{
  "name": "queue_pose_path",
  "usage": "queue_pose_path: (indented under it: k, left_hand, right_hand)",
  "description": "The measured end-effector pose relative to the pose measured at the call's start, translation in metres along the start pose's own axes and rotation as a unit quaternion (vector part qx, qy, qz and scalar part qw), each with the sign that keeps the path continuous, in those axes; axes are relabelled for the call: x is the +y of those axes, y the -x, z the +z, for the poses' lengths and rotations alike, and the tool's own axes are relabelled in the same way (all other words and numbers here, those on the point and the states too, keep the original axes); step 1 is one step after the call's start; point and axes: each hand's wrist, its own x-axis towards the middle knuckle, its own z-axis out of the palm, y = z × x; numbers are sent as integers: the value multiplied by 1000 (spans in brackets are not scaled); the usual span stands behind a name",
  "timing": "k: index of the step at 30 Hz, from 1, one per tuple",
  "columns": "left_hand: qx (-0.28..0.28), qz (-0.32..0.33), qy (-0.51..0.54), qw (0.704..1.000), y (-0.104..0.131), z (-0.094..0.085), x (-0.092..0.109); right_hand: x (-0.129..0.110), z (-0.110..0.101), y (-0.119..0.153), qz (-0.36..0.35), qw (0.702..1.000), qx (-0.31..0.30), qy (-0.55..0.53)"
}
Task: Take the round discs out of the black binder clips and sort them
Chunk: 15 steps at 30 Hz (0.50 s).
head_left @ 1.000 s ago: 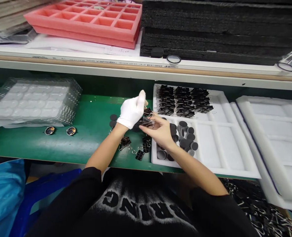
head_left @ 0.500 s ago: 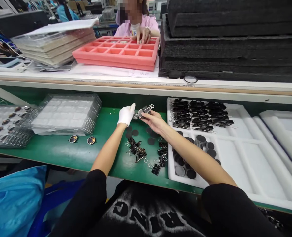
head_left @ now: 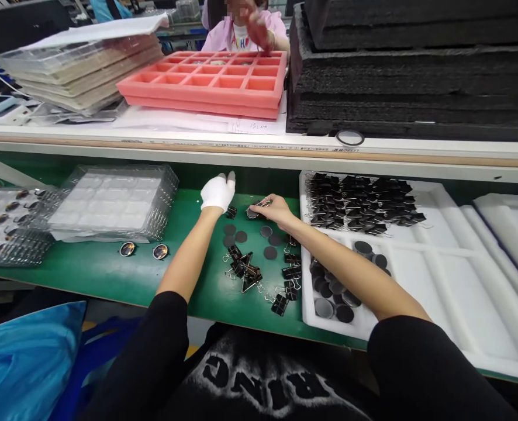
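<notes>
My left hand [head_left: 216, 193], in a white glove with bare fingertips, is over the green tabletop [head_left: 189, 257]. Two fingertips stand apart and nothing shows between them. Beside it a small black binder clip [head_left: 231, 212] lies on the table. With my right hand [head_left: 277, 211] I grip a binder clip [head_left: 264, 202] by its wire handles, low over the table. A dark round disc [head_left: 252, 213] is at the jaws of this clip. Nearer to me lie several loose dark discs [head_left: 270, 252], a heap of binder clips [head_left: 245, 270] and a column of clips [head_left: 291, 272].
On my right a white foam tray [head_left: 421, 280] bears rows of clips [head_left: 359, 202] and round discs [head_left: 364, 248]. Clear plastic trays [head_left: 110, 202] and two small round pieces [head_left: 160, 251] are at left. A shelf [head_left: 197, 146] crosses ahead; a person [head_left: 244, 38] sits behind a pink tray [head_left: 201, 105].
My left hand has drawn away to the left from the right hand. My right hand has lowered the clip and disc towards the table. The person opposite has raised a hand.
</notes>
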Motion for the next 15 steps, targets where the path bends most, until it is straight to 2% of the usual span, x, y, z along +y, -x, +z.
queue_pose_path:
  k: [4,8,10,13,15]
  left_hand:
    - [20,24,-9,999,-7,21,14]
    - [20,15,-21,999,-9,38,9]
    - [5,17,-24,1000,-11,41,3]
    - [-18,29,-29,999,-15,44,-4]
    - [-25,26,-31,999,-18,46,-7]
  right_hand:
    - [0,-2,-4,-43,987,7,157]
    - [-5,-10,4,-52,961,-14,271]
    - [-8,-15,10,-86,929,-33,360]
    - [-11,-25,11,-159,865,-106,464]
    - [-9,-31,5,-191,851,-159,462]
